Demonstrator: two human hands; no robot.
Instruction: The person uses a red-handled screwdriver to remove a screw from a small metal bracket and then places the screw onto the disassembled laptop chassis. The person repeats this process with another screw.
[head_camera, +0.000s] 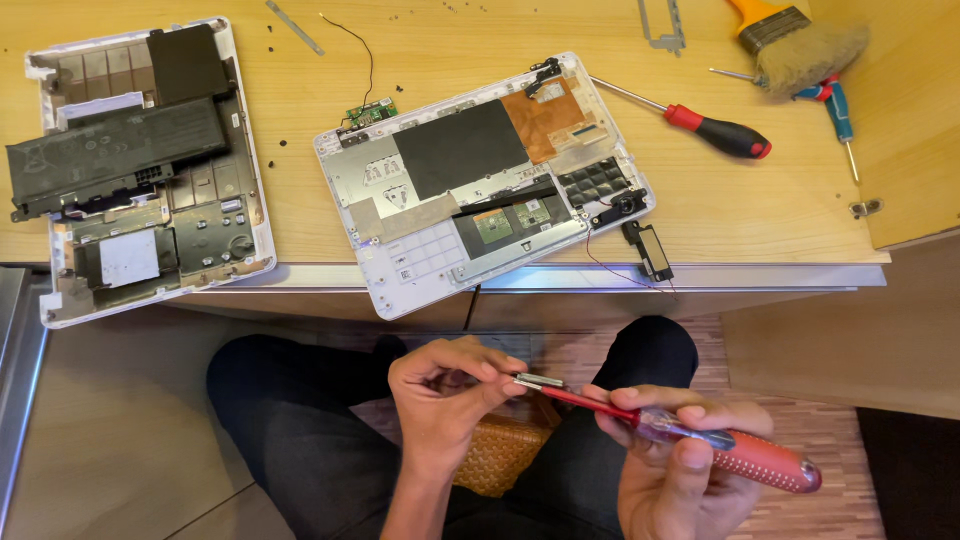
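Low in frame, my right hand (680, 450) grips a red screwdriver (700, 440) while left-hand fingers (470, 385) pinch a small metal strip (540, 381) against its tip, steadying it; gutted laptop shells (480, 190) sit on the table (600, 230) above.

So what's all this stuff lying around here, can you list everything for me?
Opened laptop shell: one, white, desk middle, overhanging the edge.
Laptop base: one, white with black battery, desk left.
Small circuit board: one, green, behind the shell.
Screwdriver: one, red and black, desk right.
Brush: one, orange handle, far right.
Thin screwdriver: one, blue and red, beside the brush.
Speaker: one, black, at desk edge.
Left hand: pinches a small metal piece.
Right hand: holds a red-handled screwdriver.
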